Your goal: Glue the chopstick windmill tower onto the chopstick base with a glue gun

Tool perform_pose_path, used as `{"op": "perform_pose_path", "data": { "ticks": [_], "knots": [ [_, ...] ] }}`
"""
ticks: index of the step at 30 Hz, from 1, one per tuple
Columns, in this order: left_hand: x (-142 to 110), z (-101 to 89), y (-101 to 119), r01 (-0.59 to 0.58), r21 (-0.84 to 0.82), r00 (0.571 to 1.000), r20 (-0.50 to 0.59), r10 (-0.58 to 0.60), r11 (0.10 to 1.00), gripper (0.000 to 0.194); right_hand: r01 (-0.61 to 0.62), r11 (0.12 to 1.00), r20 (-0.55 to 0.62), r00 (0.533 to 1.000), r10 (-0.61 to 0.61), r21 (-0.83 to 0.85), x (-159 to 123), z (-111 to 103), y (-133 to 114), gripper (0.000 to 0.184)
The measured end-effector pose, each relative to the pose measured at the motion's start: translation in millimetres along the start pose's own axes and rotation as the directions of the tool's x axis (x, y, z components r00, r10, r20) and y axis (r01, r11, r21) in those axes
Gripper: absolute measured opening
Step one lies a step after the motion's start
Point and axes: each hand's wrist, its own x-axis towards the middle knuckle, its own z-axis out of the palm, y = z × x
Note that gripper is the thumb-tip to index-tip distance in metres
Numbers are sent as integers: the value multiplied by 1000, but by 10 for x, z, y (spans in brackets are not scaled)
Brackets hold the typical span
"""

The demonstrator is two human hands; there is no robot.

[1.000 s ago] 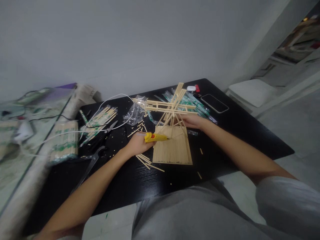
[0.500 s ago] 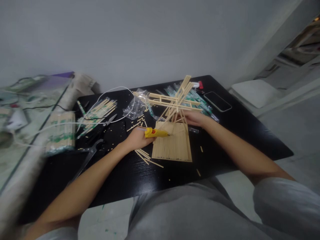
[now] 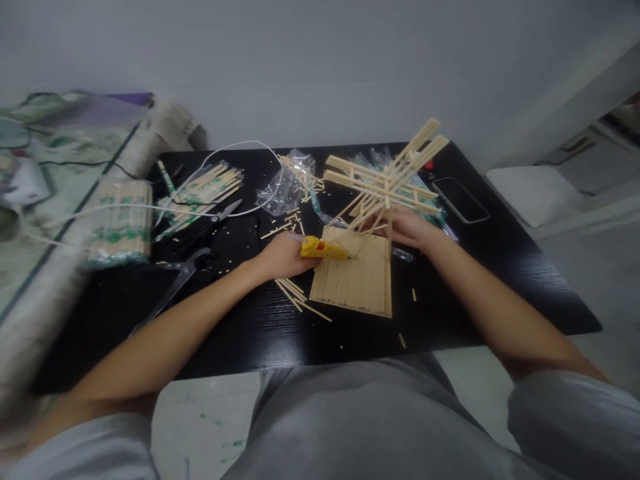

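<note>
In my left hand [image 3: 286,256] is a yellow hot glue gun [image 3: 324,249], my fingers closed around it. Its nozzle points right, over a flat panel [image 3: 353,283] of wooden sticks laid side by side. At the panel's far end rises a windmill-like model [image 3: 387,190] made of sticks, with crossed ladder-shaped blades. My right hand [image 3: 407,227] is behind the model's slanted legs and appears to grip its lower part; the sticks partly hide its fingers. Loose sticks [image 3: 295,293] lie left of the panel, near my left wrist.
Scissors [image 3: 227,212], larger grey-handled shears [image 3: 183,283] and packs of wrapped chopsticks [image 3: 123,220] lie on the left. A white cable [image 3: 200,211] loops over them. Crumpled clear plastic [image 3: 287,183] lies at the back; a phone [image 3: 461,199] is on the right of the black table [image 3: 280,343].
The view has shifted, so the table sits higher in it. The windmill-like model has tilted or turned slightly to the right with my right hand. The glue gun stays over the panel.
</note>
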Motion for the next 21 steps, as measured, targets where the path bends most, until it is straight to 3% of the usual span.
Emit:
{"op": "perform_pose_path", "data": {
  "ticks": [21],
  "knots": [
    [1,19,-12,-23,-5,999,-22,23,1000,10,-40,997,-60,997,44,69,4,34,-12,16]
  ]
}}
